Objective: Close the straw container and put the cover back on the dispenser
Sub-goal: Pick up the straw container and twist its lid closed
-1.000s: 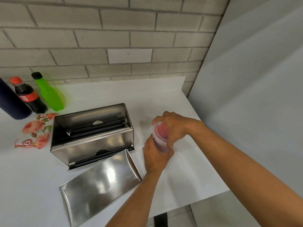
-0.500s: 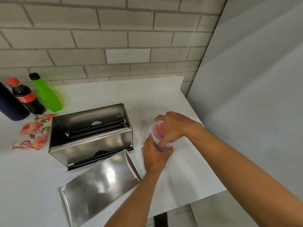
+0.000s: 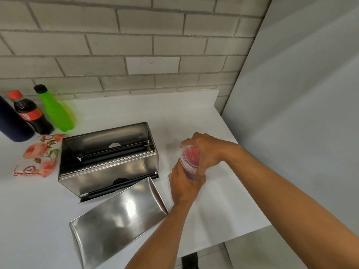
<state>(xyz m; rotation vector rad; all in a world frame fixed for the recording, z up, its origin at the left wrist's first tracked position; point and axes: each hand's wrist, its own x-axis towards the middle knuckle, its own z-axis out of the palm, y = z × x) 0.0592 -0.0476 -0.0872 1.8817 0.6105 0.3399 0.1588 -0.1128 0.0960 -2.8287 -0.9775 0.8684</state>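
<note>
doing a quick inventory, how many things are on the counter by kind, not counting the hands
Bottles: 3 (cola bottle, green bottle, dark blue bottle)
Steel dispenser parts: 2 (dispenser, cover)
Straw container: 1
Floral napkin: 1
Total: 7

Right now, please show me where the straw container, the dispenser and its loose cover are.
straw container [image 3: 191, 154]: head view, clear lid.
dispenser [image 3: 116, 172]: head view, front wall.
cover [image 3: 118, 218]: head view, shiny middle.
</note>
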